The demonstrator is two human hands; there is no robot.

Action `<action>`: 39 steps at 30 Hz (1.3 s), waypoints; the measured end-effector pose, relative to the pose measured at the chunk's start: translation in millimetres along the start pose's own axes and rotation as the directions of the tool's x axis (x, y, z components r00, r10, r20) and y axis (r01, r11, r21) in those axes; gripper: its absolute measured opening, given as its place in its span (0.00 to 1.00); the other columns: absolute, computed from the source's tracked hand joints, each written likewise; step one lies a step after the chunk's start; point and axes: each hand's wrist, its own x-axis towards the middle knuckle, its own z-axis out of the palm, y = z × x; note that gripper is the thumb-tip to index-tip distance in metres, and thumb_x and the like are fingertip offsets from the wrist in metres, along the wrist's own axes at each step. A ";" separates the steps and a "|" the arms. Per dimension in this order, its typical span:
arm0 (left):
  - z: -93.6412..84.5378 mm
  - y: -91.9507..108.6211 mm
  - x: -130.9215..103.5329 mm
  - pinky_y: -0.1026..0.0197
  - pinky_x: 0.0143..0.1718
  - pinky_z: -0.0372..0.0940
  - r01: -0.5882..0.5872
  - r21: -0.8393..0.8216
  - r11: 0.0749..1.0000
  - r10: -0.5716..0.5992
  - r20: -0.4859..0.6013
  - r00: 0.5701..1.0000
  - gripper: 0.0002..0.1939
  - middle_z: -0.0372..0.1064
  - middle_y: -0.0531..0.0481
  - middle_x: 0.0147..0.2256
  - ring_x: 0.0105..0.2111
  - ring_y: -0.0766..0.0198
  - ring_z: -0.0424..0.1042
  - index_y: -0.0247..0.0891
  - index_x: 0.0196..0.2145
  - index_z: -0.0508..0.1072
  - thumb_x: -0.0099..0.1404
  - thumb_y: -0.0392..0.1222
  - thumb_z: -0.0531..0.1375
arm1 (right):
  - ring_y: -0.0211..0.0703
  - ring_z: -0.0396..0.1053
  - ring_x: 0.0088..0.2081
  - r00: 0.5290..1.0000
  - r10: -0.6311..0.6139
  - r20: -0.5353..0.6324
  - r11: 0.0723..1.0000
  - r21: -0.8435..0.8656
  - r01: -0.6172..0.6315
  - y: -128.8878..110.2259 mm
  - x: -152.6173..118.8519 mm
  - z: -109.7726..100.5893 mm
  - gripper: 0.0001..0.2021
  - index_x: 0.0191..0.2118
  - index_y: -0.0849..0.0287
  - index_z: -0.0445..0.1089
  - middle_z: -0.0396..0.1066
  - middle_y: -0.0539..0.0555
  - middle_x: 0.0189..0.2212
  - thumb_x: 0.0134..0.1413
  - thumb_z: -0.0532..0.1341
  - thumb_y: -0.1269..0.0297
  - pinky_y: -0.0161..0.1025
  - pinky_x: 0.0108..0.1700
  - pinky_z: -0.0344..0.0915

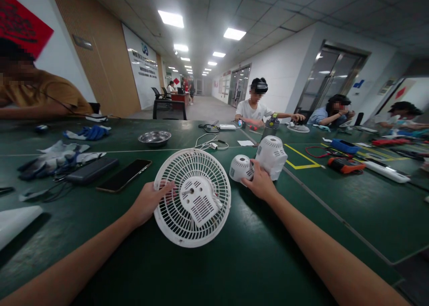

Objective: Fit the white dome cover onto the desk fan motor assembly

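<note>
A round white fan grille [170, 228] with a vented motor housing [201, 203] at its centre is tilted up over the green table [254, 261]. My left hand [149, 201] grips its left rim, thumb on the slats and fingers partly hidden behind. To the right, my right hand [261, 181] touches two white plastic covers, its fingers spread between them. The smaller, dome-shaped cover [240, 166] has a round hole on top. The larger cover [272, 156] stands behind the hand, with vent slots on its side.
A black phone [125, 175], a dark power bank [93, 169] and gloves [53, 161] lie left. A metal bowl [154, 138] and white cable [209, 144] are behind the grille. An orange meter [346, 165] and white power strip [385, 169] lie right. Several people sit around.
</note>
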 end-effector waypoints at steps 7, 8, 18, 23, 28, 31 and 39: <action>-1.3 -4.8 2.8 0.54 0.38 0.72 -0.047 0.012 0.999 0.046 0.021 0.999 0.18 0.78 0.47 0.33 0.33 0.57 0.77 0.35 0.37 0.78 0.63 0.55 0.66 | 0.64 0.55 0.62 0.829 -0.112 -0.548 0.994 -0.062 0.094 7.3 10.7 -34.4 0.28 0.60 0.59 0.59 0.58 0.67 0.58 0.55 0.61 0.59 0.61 0.63 0.52; -1.8 -5.2 3.2 0.53 0.38 0.72 -0.051 0.019 0.999 0.050 0.022 0.998 0.18 0.78 0.47 0.33 0.33 0.57 0.77 0.35 0.37 0.78 0.63 0.55 0.66 | 0.64 0.54 0.62 0.785 -0.079 -0.614 0.997 -0.069 0.047 13.4 12.9 -38.9 0.29 0.59 0.59 0.59 0.56 0.67 0.59 0.53 0.62 0.59 0.61 0.63 0.51; -3.6 -7.6 7.3 0.53 0.38 0.72 -0.069 0.057 0.996 0.068 0.014 0.998 0.22 0.77 0.46 0.32 0.32 0.56 0.76 0.33 0.38 0.78 0.61 0.58 0.67 | 0.58 0.70 0.51 0.820 0.322 -0.474 0.924 0.345 -0.163 70.0 27.0 -15.6 0.42 0.63 0.56 0.52 0.68 0.62 0.53 0.45 0.66 0.49 0.53 0.53 0.65; -6.2 -10.7 11.1 0.53 0.38 0.72 -0.070 0.054 0.996 0.068 0.036 0.997 0.21 0.77 0.46 0.33 0.33 0.56 0.76 0.34 0.38 0.78 0.61 0.58 0.66 | 0.63 0.71 0.52 0.842 0.491 -0.223 0.834 0.401 -0.380 76.0 25.6 -6.4 0.49 0.61 0.55 0.52 0.70 0.64 0.55 0.33 0.73 0.48 0.55 0.54 0.66; -9.6 -15.3 14.1 0.53 0.39 0.72 -0.043 0.035 0.998 0.041 0.055 0.998 0.20 0.78 0.46 0.34 0.35 0.55 0.77 0.35 0.39 0.78 0.61 0.57 0.67 | 0.64 0.71 0.51 0.820 0.521 -0.235 0.816 0.418 -0.398 77.6 25.7 -3.9 0.43 0.54 0.56 0.58 0.72 0.64 0.51 0.30 0.74 0.49 0.54 0.53 0.66; -9.0 -14.1 11.8 0.53 0.39 0.73 -0.039 0.033 0.999 0.037 0.058 0.998 0.20 0.78 0.47 0.34 0.35 0.56 0.77 0.35 0.40 0.78 0.62 0.57 0.66 | 0.60 0.72 0.50 0.787 0.529 -0.318 0.806 0.479 -0.348 71.7 26.9 -5.8 0.40 0.51 0.55 0.59 0.73 0.62 0.49 0.31 0.74 0.48 0.53 0.52 0.67; -7.7 -10.1 8.6 0.51 0.39 0.73 -0.054 0.077 0.996 0.049 0.061 0.997 0.21 0.78 0.46 0.35 0.35 0.54 0.78 0.35 0.41 0.76 0.64 0.57 0.65 | 0.55 0.75 0.43 0.727 0.404 -0.556 0.833 0.552 -0.041 23.4 24.7 -27.8 0.41 0.52 0.57 0.57 0.75 0.61 0.45 0.33 0.74 0.49 0.48 0.45 0.70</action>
